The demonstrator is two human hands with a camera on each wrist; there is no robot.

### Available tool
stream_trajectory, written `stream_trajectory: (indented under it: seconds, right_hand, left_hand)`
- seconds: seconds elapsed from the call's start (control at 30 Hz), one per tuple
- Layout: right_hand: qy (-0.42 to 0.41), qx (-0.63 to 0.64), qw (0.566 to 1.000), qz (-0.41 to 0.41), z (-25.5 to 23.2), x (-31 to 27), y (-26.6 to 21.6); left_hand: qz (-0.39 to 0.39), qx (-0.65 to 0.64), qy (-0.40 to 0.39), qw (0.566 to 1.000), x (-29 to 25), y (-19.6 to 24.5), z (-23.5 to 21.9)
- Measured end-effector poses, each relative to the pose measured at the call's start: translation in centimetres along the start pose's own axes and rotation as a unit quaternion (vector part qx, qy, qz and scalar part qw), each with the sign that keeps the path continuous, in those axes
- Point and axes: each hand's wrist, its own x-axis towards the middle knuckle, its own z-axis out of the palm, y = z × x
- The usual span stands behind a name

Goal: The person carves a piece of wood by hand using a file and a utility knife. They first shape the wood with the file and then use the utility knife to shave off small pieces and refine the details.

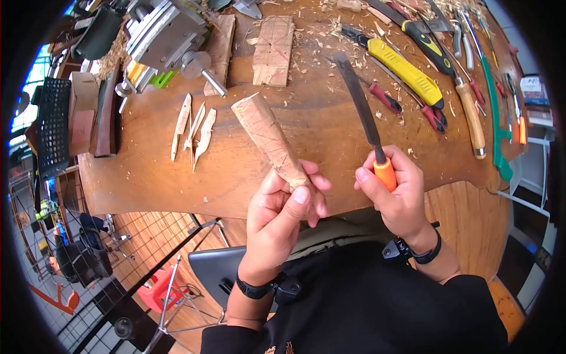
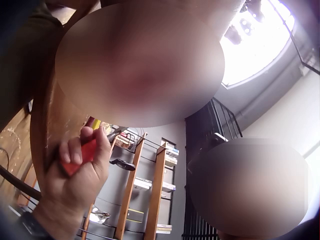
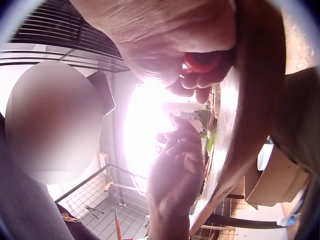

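Observation:
In the head view my left hand (image 1: 280,212) grips the lower end of a carved wooden block (image 1: 268,138), thumb across its near side. Red pencil lines run over the block, which tilts up and to the left above the bench's front edge. My right hand (image 1: 398,189) holds a chisel by its orange handle (image 1: 385,175), and the long dark blade (image 1: 359,100) points up and away. Blade and block are apart. From the right wrist view, the butt of the handle (image 3: 200,62) shows in the right hand's curled fingers.
On the wooden bench (image 1: 153,183) lie thin wooden offcuts (image 1: 203,138), a marked board (image 1: 273,50) and shavings. A metal vise (image 1: 171,41) stands at the back left. To the right are a yellow utility knife (image 1: 407,71), a wooden-handled tool (image 1: 471,121) and a green saw (image 1: 498,130).

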Motion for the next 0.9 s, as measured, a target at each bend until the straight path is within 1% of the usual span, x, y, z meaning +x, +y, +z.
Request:
stream_trajectory:
  seconds: [0.03, 0.07, 0.1, 0.17, 0.2, 0.23, 0.3, 0.33, 0.4, 0.5, 0.53, 0.6, 0.7, 0.83, 0.87, 0.9]
  right_hand:
    - [-0.006, -0.006, 1.000, 0.001, -0.1, -0.2, -0.1]
    - [-0.005, 0.008, 1.000, 0.011, -0.3, -0.4, 0.0]
    - [-0.002, 0.021, 1.000, 0.020, -0.5, -0.6, -0.1]
    - [-0.009, 0.026, 0.999, 0.031, -0.8, -1.0, -0.1]
    - [-0.007, 0.023, 0.999, 0.044, -0.9, -1.2, -0.2]
    - [-0.004, 0.021, 0.998, 0.056, -1.0, -1.3, -0.2]
    - [0.000, 0.015, 0.998, 0.066, -1.3, -1.5, -0.3]
    - [-0.003, 0.012, 0.997, 0.072, -1.3, -1.4, -0.3]
    - [-0.006, 0.020, 0.997, 0.069, -1.2, -1.2, -0.2]
    - [-0.009, 0.023, 0.997, 0.069, -1.1, -1.0, -0.3]
    - [-0.006, 0.020, 0.997, 0.071, -1.0, -1.0, -0.4]
    - [-0.013, 0.007, 0.997, 0.071, -1.3, -1.0, -0.4]
    - [-0.019, -0.003, 0.998, 0.066, -1.4, -0.9, -0.5]
    - [-0.026, -0.022, 0.997, 0.074, -1.6, -0.9, -0.3]
    - [-0.024, -0.019, 0.997, 0.076, -1.6, -0.9, -0.1]
    - [-0.023, -0.023, 0.998, 0.059, -1.6, -0.9, 0.2]
  left_hand:
    - [0.000, 0.072, 0.013, 0.997, 0.0, 0.0, 0.1]
    - [0.004, 0.067, -0.006, 0.998, 0.1, -0.2, -0.3]
    - [0.006, 0.062, -0.002, 0.998, 0.1, -0.2, -0.3]
    - [0.000, 0.120, 0.005, 0.993, 0.2, 0.0, 0.2]
    - [0.000, 0.125, 0.041, 0.991, 0.2, 0.0, 0.7]
    - [0.000, 0.124, 0.037, 0.992, 0.2, 0.1, 0.9]
    - [0.002, 0.198, 0.085, 0.977, 0.0, 0.1, 1.1]
    - [0.003, 0.200, 0.082, 0.976, -0.1, 0.0, 1.1]
    - [-0.008, 0.212, 0.127, 0.969, -0.2, -0.3, 1.0]
    - [-0.029, 0.228, 0.152, 0.961, -0.3, -0.5, 0.8]
    - [-0.035, 0.226, 0.152, 0.962, -0.3, -0.6, 0.8]
    - [0.004, 0.281, 0.166, 0.945, -0.2, -0.5, 0.8]
    - [-0.017, 0.301, 0.178, 0.937, 0.1, -0.3, 0.9]
    - [-0.023, 0.326, 0.173, 0.929, 0.4, -0.5, 1.4]
    - [-0.024, 0.357, 0.173, 0.918, 0.4, -0.5, 1.6]
    - [-0.026, 0.389, 0.173, 0.905, 0.4, -0.5, 1.6]
